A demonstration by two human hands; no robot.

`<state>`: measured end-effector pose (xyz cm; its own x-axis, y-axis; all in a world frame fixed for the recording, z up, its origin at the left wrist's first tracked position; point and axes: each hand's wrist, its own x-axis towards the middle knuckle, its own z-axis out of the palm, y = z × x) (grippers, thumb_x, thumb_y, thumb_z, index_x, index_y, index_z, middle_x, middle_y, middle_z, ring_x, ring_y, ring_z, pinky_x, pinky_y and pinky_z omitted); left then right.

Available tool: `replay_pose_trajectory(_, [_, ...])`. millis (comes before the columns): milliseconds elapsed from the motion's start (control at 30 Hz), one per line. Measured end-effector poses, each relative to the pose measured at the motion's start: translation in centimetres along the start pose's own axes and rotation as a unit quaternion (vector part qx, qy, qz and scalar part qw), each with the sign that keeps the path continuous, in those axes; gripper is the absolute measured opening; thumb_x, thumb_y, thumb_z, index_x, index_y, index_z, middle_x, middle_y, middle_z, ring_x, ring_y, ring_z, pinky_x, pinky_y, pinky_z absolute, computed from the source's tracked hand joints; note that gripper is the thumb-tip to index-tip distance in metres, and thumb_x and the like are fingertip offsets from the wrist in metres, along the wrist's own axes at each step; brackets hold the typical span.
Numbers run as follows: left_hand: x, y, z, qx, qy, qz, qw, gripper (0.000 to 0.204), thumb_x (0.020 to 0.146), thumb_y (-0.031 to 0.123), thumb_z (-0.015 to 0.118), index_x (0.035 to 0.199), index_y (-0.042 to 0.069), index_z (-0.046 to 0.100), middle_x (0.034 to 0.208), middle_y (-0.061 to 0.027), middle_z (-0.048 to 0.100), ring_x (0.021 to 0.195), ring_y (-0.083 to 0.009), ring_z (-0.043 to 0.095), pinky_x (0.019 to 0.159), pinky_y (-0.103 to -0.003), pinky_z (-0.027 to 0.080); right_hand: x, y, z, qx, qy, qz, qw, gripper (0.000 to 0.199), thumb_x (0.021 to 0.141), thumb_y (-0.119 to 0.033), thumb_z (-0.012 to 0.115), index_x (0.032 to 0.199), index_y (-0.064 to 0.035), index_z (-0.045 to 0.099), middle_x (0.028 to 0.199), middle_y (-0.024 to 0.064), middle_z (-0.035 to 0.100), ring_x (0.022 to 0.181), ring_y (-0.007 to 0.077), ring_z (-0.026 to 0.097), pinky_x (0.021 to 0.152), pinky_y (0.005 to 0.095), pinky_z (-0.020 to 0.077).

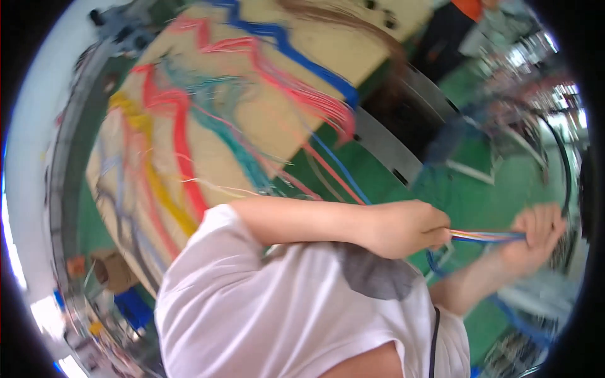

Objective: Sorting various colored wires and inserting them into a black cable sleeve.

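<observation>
A thin bundle of multicoloured wires [484, 236] is stretched between my two hands, away from the table. My left hand [409, 228] is closed in a fist around one end of this stretch. To its right, my right hand [537, 233] is closed around the other end; it is somewhat blurred. Blue and pink wires hang off the table edge and run down behind my left forearm. Whether they join the held bundle I cannot tell.
On the pale table [328, 38] lie bundles of wires: blue [296, 53], red [183, 138], yellow [154, 170], teal [236, 148] and brown. Grey metal frames [394, 154] stand beside it. A cardboard box [113, 271] sits at the lower left. Another person [450, 31] stands beyond the table.
</observation>
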<state>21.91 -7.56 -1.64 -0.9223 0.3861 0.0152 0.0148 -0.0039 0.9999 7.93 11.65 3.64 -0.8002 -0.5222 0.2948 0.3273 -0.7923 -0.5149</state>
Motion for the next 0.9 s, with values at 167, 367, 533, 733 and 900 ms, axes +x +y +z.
replay_pose_trajectory(167, [0.1, -0.8, 0.3, 0.026, 0.034, 0.011, 0.999, 0.028, 0.089, 0.023, 0.035, 0.077, 0.001, 0.046, 0.060, -0.0120, 0.046, 0.057, -0.0252, 0.048, 0.055, -0.036, 0.038, 0.0, 0.5, -0.6, -0.022, -0.028, -0.004, 0.999, 0.019, 0.090, -0.016, 0.034, 0.074, -0.0050, 0.033, 0.053, -0.0005, 0.029, 0.041, 0.0071, 0.027, 0.037, 0.0197, 0.0273])
replay_pose_trajectory(367, [0.4, -1.2, 0.8, 0.029, 0.050, -0.010, 0.998, 0.027, 0.089, 0.022, 0.035, 0.079, 0.000, 0.047, 0.060, -0.0132, 0.046, 0.059, -0.0268, 0.049, 0.056, -0.036, 0.038, 0.2, 0.9, -1.6, 0.019, -0.055, -0.016, 0.998, 0.019, 0.090, -0.013, 0.034, 0.074, -0.0030, 0.034, 0.057, 0.0009, 0.028, 0.041, 0.0072, 0.026, 0.035, 0.0186, 0.0264])
replay_pose_trajectory(533, [2.0, -1.2, 1.4, 0.021, 0.062, 0.072, 0.995, 0.026, 0.088, 0.021, 0.038, 0.081, -0.002, 0.048, 0.063, -0.0167, 0.049, 0.063, -0.0313, 0.051, 0.058, -0.038, 0.039, 0.1, 1.0, -0.8, -0.063, -0.069, -0.071, 0.993, 0.023, 0.090, -0.018, 0.034, 0.072, -0.0044, 0.034, 0.058, 0.0007, 0.027, 0.043, 0.0064, 0.025, 0.037, 0.0184, 0.0231])
replay_pose_trajectory(733, [3.3, -1.9, 3.1, 0.084, 0.028, 0.089, 0.992, 0.027, 0.082, 0.021, 0.040, 0.076, -0.001, 0.055, 0.073, -0.0182, 0.056, 0.073, -0.0319, 0.055, 0.065, -0.040, 0.041, -0.2, 1.8, -0.3, -0.069, -0.065, -0.034, 0.995, 0.027, 0.089, -0.025, 0.036, 0.068, -0.0071, 0.035, 0.057, -0.0009, 0.026, 0.044, 0.0063, 0.024, 0.041, 0.0189, 0.0212])
replay_pose_trajectory(900, [5.0, 0.2, 3.3, 0.082, 0.095, 0.141, 0.982, 0.030, 0.079, 0.022, 0.046, 0.069, -0.004, 0.054, 0.069, -0.0191, 0.056, 0.072, -0.0337, 0.055, 0.065, -0.041, 0.042, 0.0, 0.6, -0.9, -0.144, -0.055, -0.107, 0.982, 0.026, 0.086, -0.025, 0.041, 0.068, -0.0065, 0.037, 0.056, -0.0008, 0.028, 0.044, 0.0066, 0.024, 0.043, 0.0220, 0.0214])
